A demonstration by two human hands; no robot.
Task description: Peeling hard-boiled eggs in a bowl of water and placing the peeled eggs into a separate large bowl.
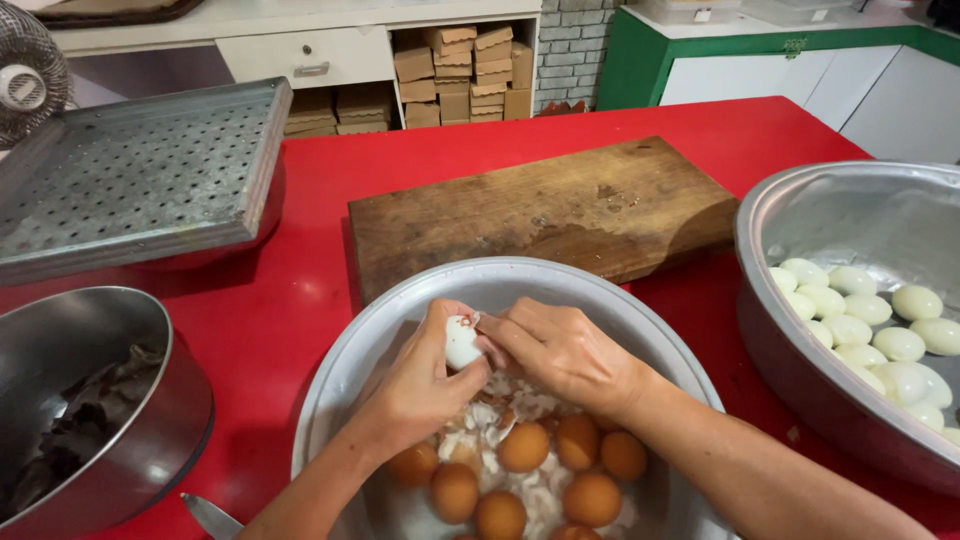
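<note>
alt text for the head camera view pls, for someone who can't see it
Two bare hands peel a boiled egg over a metal bowl of brown unpeeled eggs and shell bits: the left hand holds it, the right hand picks at the shell. On the red table, a basin of peeled eggs sits right, a wooden cutting board behind.

- The left hand [420, 385] is bare: no glove, ring or watch shows.
- The right hand [565, 352] is bare too, with short, unpainted nails.
- Both forearms are uncovered; no sleeve enters view.
</note>
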